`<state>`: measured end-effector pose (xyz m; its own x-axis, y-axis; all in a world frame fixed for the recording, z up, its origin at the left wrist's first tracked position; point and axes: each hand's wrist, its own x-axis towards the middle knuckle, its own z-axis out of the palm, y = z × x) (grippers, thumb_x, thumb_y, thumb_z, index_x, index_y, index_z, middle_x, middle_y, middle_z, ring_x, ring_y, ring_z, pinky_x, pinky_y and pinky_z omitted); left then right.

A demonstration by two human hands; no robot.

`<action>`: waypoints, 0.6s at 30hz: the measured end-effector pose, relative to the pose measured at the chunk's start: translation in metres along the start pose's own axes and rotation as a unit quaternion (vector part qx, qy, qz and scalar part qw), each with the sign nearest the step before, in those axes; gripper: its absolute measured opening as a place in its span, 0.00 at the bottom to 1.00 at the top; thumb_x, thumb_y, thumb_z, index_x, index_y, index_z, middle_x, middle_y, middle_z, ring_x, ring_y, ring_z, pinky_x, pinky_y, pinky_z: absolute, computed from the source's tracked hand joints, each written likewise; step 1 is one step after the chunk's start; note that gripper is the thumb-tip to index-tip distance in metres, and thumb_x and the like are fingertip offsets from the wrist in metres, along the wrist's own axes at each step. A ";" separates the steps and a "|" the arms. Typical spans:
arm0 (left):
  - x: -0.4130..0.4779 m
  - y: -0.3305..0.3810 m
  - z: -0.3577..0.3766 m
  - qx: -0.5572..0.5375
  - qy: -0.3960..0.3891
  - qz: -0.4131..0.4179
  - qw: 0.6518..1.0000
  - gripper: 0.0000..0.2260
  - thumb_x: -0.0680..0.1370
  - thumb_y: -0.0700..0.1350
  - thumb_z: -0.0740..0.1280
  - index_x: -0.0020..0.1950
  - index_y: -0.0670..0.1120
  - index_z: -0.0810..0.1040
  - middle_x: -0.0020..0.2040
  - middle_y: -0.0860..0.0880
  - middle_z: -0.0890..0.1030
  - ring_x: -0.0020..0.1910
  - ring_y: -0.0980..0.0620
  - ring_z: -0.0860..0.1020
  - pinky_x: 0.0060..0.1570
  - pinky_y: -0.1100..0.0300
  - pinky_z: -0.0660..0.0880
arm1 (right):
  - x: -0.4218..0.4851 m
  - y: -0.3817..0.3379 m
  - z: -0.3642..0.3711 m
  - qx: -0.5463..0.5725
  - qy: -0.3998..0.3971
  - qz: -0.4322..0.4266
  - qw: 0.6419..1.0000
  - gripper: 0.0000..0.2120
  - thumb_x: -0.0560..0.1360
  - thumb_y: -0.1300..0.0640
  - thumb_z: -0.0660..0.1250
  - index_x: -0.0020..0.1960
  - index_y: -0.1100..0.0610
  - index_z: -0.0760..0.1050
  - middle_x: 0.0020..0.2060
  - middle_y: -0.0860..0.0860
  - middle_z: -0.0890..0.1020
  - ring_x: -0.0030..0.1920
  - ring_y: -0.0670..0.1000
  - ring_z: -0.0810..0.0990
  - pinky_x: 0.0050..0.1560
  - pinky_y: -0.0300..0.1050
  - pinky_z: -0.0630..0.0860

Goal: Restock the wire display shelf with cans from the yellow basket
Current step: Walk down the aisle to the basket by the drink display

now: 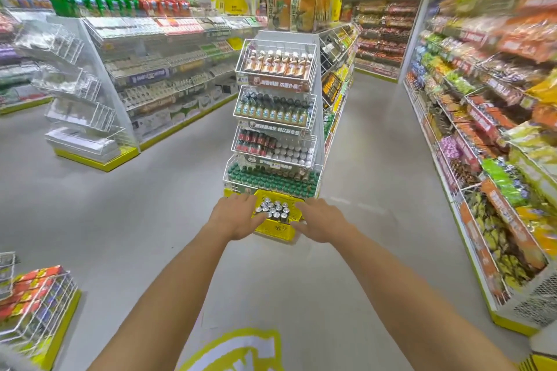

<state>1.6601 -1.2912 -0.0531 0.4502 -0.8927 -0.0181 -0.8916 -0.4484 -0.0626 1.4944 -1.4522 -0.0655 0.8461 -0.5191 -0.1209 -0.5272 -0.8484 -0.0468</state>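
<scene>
Yellow basket (272, 231) of cans (272, 209), sitting on the floor (135, 214) at the foot of the wire display shelf (275, 105).
Left hand (238, 215) and right hand (319, 223) are flanking the basket rim, each grip apart with fingers spread; contact cannot be told. Shelf tiers are holding bottles.

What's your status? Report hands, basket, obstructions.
Both open: left hand, right hand at yellow basket sides. All cans inside, none held. Behind it wire display shelf, path clear.

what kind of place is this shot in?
Most likely a supermarket or snack shop aisle: long shelving packed with bagged snacks, a tiered wire display shelf of drinks, and a yellow basket of cans on the floor.
</scene>
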 end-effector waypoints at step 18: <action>0.403 -0.156 0.004 -0.006 0.010 -0.045 0.999 0.26 0.84 0.64 0.54 0.69 0.46 0.72 0.64 0.43 0.79 0.63 0.41 0.76 0.61 0.45 0.74 | 0.450 0.094 -0.042 0.009 -0.011 -0.025 1.000 0.27 0.82 0.38 0.59 0.72 0.56 0.68 0.66 0.59 0.74 0.66 0.62 0.74 0.61 0.61 0.76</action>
<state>1.9807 -1.5814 -0.0548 0.5278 -0.8493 0.0063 -0.8481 -0.5274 -0.0513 1.8288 -1.7704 -0.0831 0.8696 -0.4734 -0.1405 -0.4858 -0.8712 -0.0707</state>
